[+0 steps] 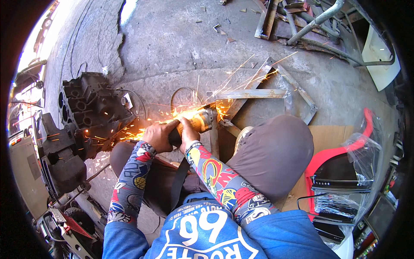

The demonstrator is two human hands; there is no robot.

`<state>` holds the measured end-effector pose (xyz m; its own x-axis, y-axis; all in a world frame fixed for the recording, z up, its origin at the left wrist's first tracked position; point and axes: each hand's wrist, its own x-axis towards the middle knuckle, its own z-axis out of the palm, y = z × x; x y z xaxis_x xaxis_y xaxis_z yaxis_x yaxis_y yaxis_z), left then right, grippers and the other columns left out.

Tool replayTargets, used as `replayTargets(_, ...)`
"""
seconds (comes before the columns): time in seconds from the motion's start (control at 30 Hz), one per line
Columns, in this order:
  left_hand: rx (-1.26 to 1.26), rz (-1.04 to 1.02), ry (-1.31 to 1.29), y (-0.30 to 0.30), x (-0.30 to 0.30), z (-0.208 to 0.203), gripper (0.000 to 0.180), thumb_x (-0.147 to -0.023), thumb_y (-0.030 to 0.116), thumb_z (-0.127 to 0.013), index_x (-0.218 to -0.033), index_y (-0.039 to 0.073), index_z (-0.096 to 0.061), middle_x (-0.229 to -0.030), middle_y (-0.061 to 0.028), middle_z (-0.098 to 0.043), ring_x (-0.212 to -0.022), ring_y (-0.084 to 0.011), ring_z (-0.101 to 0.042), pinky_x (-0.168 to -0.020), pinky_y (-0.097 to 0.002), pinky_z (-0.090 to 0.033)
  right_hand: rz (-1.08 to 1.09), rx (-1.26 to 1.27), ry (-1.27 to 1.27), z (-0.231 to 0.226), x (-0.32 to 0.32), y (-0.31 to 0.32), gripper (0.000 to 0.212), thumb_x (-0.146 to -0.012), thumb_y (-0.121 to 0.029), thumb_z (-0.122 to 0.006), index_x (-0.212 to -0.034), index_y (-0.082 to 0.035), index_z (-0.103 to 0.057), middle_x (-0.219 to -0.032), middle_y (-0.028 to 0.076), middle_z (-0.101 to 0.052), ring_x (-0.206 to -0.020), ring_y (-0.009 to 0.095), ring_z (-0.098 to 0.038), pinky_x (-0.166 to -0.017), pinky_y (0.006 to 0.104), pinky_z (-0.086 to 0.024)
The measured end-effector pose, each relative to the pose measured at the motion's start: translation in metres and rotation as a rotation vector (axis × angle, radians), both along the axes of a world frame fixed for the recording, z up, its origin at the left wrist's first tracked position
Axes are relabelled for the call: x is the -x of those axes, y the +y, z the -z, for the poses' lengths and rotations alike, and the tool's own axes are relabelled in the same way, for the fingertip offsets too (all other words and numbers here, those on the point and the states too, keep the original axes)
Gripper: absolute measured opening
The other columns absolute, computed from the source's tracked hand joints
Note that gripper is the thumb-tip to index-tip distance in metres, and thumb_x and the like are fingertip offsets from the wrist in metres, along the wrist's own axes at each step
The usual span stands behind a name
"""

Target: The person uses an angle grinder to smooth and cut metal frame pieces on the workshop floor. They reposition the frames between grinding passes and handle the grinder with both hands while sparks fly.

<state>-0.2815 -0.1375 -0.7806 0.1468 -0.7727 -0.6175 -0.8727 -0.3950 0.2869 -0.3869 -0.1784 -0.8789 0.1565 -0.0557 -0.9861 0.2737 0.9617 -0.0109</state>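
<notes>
Both hands are closed around a yellow and black angle grinder [199,122] in front of my knees. My left hand [158,135] wraps its dark rear part, while my right hand [188,131] grips the body just ahead of it. The grinder's head meets the near part of a rusty metal frame [236,107], and bright sparks spray to both sides from there. Glare hides the disc and the exact contact spot. Across the frame lies a pale metal bar [252,93].
A dark engine block [92,101] stands at the left. Scrap metal [297,21] and bent tubes are piled at the far right. Flat cardboard [330,134] lies by my right knee, beside a red-edged black part [338,170] in clear plastic. Small offcuts [222,31] litter the concrete.
</notes>
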Motion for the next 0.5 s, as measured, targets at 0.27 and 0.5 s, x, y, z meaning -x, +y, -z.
replayTargets(0.27,0.148,0.021,0.022,-0.006,-0.005,0.009,0.091,-0.056,0.019,-0.082,-0.143,0.017,-0.057,-0.105,-0.0199,-0.075,-0.097,-0.0411,-0.072,-0.084,-0.049,-0.058,0.014,0.01,-0.001,0.013,-0.006,-0.005,0.079,-0.078,-0.04,-0.088,-0.135,0.006,-0.058,-0.129,0.016,-0.067,-0.106,0.028,-0.07,-0.093,0.0424,-0.057)
replayTargets(0.5,0.015,0.016,-0.004,-0.011,-0.004,0.005,0.092,-0.056,0.021,-0.083,-0.144,0.017,-0.056,-0.104,-0.019,-0.075,-0.097,-0.0413,-0.072,-0.083,-0.0498,-0.058,-0.007,0.039,0.015,0.017,-0.004,-0.005,0.08,-0.078,-0.041,-0.089,-0.136,0.006,-0.059,-0.13,0.016,-0.067,-0.107,0.028,-0.07,-0.094,0.0421,-0.057)
